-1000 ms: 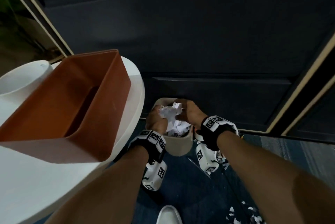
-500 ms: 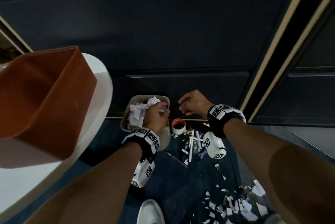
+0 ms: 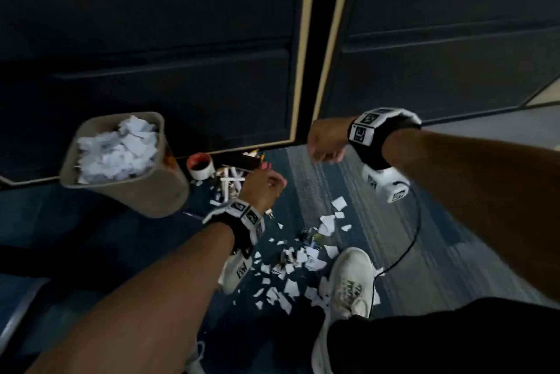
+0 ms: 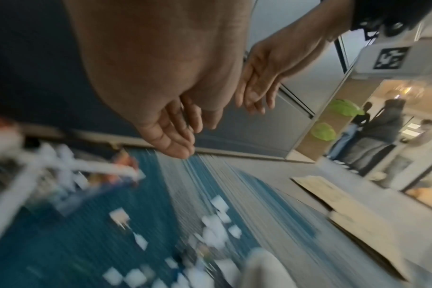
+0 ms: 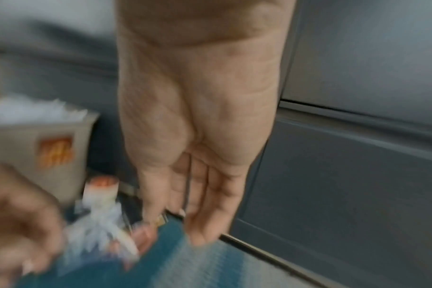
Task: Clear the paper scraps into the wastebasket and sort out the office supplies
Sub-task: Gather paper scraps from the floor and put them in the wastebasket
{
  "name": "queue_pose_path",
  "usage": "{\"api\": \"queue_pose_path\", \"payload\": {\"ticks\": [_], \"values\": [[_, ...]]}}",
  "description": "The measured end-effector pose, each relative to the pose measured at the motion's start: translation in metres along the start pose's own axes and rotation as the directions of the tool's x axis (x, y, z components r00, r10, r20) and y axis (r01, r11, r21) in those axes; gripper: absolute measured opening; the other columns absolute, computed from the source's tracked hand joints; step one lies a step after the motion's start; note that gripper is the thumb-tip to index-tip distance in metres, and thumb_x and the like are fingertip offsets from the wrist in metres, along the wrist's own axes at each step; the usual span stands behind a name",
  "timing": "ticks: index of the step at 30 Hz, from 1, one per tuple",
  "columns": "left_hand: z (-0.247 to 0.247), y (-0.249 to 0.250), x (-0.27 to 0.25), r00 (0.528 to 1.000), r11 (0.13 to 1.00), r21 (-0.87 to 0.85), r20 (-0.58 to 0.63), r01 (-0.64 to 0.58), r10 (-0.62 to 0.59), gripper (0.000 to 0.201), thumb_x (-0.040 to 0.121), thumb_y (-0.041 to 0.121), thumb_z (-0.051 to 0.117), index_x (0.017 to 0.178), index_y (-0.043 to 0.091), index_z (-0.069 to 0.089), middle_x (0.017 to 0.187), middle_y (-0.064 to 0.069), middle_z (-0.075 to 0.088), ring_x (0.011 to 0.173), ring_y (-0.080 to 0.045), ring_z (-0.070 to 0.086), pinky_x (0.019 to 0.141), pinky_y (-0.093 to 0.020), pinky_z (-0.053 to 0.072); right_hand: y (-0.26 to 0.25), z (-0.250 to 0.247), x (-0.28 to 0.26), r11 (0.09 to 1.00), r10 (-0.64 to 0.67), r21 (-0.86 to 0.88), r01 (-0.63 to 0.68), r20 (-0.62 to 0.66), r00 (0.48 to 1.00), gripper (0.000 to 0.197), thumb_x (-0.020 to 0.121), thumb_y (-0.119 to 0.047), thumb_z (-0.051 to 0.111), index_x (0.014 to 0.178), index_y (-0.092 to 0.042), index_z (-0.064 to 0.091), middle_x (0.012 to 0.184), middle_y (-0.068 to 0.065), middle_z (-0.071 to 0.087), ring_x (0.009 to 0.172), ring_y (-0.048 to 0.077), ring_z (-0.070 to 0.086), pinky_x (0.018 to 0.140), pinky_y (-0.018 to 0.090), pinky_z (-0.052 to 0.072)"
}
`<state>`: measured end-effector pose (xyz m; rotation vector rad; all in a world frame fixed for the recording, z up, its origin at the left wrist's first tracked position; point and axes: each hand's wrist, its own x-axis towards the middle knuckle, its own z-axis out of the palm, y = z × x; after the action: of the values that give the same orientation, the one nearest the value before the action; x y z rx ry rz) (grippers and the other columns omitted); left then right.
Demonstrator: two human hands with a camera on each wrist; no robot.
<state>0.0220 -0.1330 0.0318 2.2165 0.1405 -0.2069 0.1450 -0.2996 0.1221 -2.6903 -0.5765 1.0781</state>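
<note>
The wastebasket (image 3: 121, 167) is full of paper. More paper scraps (image 3: 291, 267) lie on the carpet right of it. Left hand (image 3: 263, 188) and right hand (image 3: 325, 143) hang loose, holding nothing.

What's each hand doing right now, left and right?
Left hand: open, fingers relaxed, holding nothing.
Right hand: open, fingers straight, holding nothing.
</note>
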Motion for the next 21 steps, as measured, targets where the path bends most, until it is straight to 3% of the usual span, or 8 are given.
{"api": "queue_pose_path", "payload": {"ticks": [3,7,9,12,15,17,19,21], "values": [[0.073,-0.018,-0.005,0.994,0.999,-0.015,0.1,0.047,-0.045,0.008,0.089,0.012,0.068,0.091,0.008,0.074,0.089,-0.005,0.074,0.078,-0.011,0.064,0.077,-0.023,0.049,0.058,0.014,0.0,0.988,0.016,-0.152,-0.018,-0.011,1.0,0.013,0.086,-0.008,0.065,0.095,0.0,0.07,0.078,0.014,0.07,0.065,0.028,0.066,0.057,0.03,0.054],[0.125,-0.051,-0.006,0.97,0.993,0.05,0.213,0.11,-0.118,0.015,0.09,0.019,0.068,0.101,0.012,0.074,0.097,-0.003,0.075,0.089,-0.014,0.068,0.087,-0.03,0.055,0.138,0.081,0.017,0.99,0.12,-0.08,-0.116,0.049,0.992,0.018,0.086,-0.015,0.069,0.101,-0.005,0.072,0.098,0.015,0.074,0.076,0.025,0.069,0.065,0.031,0.057],[0.136,-0.066,0.003,0.963,0.99,0.046,0.232,0.132,-0.139,0.016,0.089,0.02,0.069,0.104,0.013,0.073,0.098,-0.004,0.074,0.091,-0.017,0.068,0.088,-0.035,0.056,0.17,0.125,0.036,0.982,0.184,-0.051,-0.181,0.058,0.981,0.028,0.086,-0.019,0.072,0.11,-0.006,0.069,0.112,0.014,0.071,0.089,0.024,0.066,0.075,0.031,0.054],[0.151,-0.075,0.024,0.949,0.988,0.103,0.285,0.111,-0.136,0.03,0.09,0.02,0.07,0.119,0.015,0.067,0.112,-0.006,0.069,0.101,-0.022,0.065,0.092,-0.038,0.054,0.195,0.171,0.06,0.981,0.195,0.003,-0.195,0.028,0.98,0.058,0.085,-0.027,0.074,0.135,-0.006,0.054,0.138,0.013,0.054,0.124,0.026,0.053,0.1,0.031,0.042],[0.173,-0.071,0.049,0.929,0.974,0.223,0.367,-0.039,-0.047,0.051,0.087,0.023,0.072,0.136,0.019,0.055,0.134,-0.006,0.057,0.12,-0.028,0.055,0.099,-0.044,0.048,0.202,0.2,0.084,0.977,0.137,0.172,-0.123,-0.075,0.988,0.075,0.076,-0.027,0.082,0.141,-0.012,0.047,0.139,0.012,0.05,0.131,0.031,0.047,0.104,0.038,0.041],[0.19,-0.067,0.061,0.905,0.933,0.323,0.426,-0.161,0.008,0.063,0.084,0.026,0.075,0.14,0.02,0.048,0.142,-0.004,0.045,0.129,-0.029,0.043,0.106,-0.043,0.04,0.203,0.215,0.096,0.984,0.154,0.115,-0.139,-0.132,0.979,0.098,0.07,-0.034,0.085,0.151,-0.014,0.033,0.143,0.013,0.04,0.133,0.034,0.036,0.107,0.04,0.037],[0.207,-0.067,0.066,0.882,0.85,0.444,0.469,-0.284,0.049,0.066,0.079,0.032,0.078,0.136,0.018,0.047,0.139,-0.004,0.039,0.128,-0.03,0.035,0.107,-0.042,0.035,0.201,0.225,0.105,0.988,0.151,0.02,-0.15,-0.201,0.968,0.105,0.065,-0.036,0.087,0.151,-0.016,0.032,0.137,0.013,0.036,0.127,0.036,0.032,0.102,0.039,0.035],[0.218,-0.07,0.068,0.903,0.802,0.514,0.423,-0.305,0.072,0.06,0.075,0.032,0.081,0.125,0.02,0.052,0.131,-0.004,0.037,0.121,-0.031,0.035,0.101,-0.044,0.042,0.201,0.23,0.111,0.993,0.117,0.035,-0.112,-0.268,0.956,0.096,0.061,-0.033,0.089,0.143,-0.016,0.042,0.129,0.012,0.039,0.12,0.033,0.034,0.094,0.037,0.036]]}}
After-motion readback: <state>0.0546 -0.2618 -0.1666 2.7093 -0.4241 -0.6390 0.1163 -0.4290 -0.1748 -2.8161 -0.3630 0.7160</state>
